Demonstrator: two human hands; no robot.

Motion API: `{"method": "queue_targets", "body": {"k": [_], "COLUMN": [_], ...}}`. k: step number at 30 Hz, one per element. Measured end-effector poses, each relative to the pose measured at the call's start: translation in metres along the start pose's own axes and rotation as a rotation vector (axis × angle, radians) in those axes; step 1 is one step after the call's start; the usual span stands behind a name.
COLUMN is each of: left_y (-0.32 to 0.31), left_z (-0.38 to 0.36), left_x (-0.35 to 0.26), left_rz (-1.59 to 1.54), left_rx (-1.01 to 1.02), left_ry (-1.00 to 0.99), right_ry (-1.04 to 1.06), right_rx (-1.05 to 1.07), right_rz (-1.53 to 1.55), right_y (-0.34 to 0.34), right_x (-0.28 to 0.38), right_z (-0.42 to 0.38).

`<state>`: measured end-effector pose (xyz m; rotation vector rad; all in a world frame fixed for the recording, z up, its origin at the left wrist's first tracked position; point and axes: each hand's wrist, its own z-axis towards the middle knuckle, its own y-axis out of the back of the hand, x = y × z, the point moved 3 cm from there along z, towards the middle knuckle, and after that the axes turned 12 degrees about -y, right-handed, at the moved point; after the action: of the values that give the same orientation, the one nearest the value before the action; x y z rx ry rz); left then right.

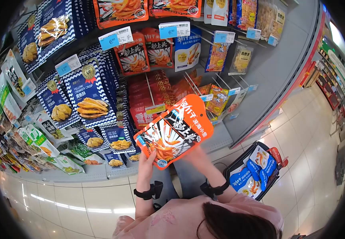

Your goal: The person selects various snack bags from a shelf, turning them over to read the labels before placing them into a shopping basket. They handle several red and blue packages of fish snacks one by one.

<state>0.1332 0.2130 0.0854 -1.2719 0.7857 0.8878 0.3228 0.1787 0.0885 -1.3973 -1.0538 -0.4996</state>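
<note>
An orange and black snack packet (174,131) is held up in front of the body, its printed front facing up. My left hand (148,159) grips the packet's lower left corner, with the thumb on its front. My right hand (196,156) is at the packet's lower right edge, blurred and partly behind it, so its fingers cannot be made out. Beyond the packet, similar orange packets (132,53) hang on the shelf rack beside a blue and white packet (187,49).
Blue and white crisp bags (89,95) hang at the left, with green and white bags (41,139) farther left. A black basket (230,167) holding blue packets (265,172) stands on the tiled floor at the right. Price tags (115,38) stick out from the racks.
</note>
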Motion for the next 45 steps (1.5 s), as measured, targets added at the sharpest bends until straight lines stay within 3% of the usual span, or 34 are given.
{"method": "queue_targets", "body": {"k": [3, 4, 7, 9, 11, 14, 21, 34, 39, 41, 45], "left_y": [-0.014, -0.01, -0.017, -0.015, -0.01, -0.013, -0.009, 0.015, 0.018, 0.018, 0.02], "left_z": [-0.006, -0.004, -0.008, -0.009, -0.01, -0.003, 0.002, 0.007, 0.01, 0.011, 0.011], "left_x": [-0.001, 0.004, -0.006, -0.008, -0.009, -0.011, -0.017, -0.01, -0.002, 0.0, -0.001], "left_rz": [-0.037, -0.002, 0.094, 0.066, 0.213, 0.075, 0.142, 0.307, 0.309, 0.322, 0.355], "left_rx": [0.065, 0.183, 0.268, 0.242, 0.308, 0.469, 0.371, 0.203, 0.213, 0.215, 0.217], "left_ry": [0.026, 0.011, -0.014, 0.019, 0.056, -0.01, -0.016, -0.047, -0.03, -0.059, -0.029], "right_ry": [0.118, 0.085, 0.107, 0.169, 0.377, 0.543, 0.613, 0.537, 0.544, 0.56, 0.548], "right_rx": [-0.059, -0.137, -0.241, -0.306, -0.24, -0.259, -0.224, -0.341, -0.318, -0.519, -0.428], "right_rz": [-0.116, -0.077, -0.051, -0.093, -0.162, -0.307, -0.451, -0.564, -0.562, -0.845, -0.78], "right_y": [-0.025, -0.027, -0.023, -0.02, -0.024, -0.028, -0.027, -0.006, 0.012, 0.029, 0.06], "right_x": [-0.018, -0.016, -0.007, 0.01, 0.04, 0.082, 0.154, 0.179, 0.194, 0.2, 0.209], "right_z": [0.007, 0.008, 0.015, 0.019, 0.026, 0.038, 0.076, 0.11, 0.175, 0.211, 0.285]}}
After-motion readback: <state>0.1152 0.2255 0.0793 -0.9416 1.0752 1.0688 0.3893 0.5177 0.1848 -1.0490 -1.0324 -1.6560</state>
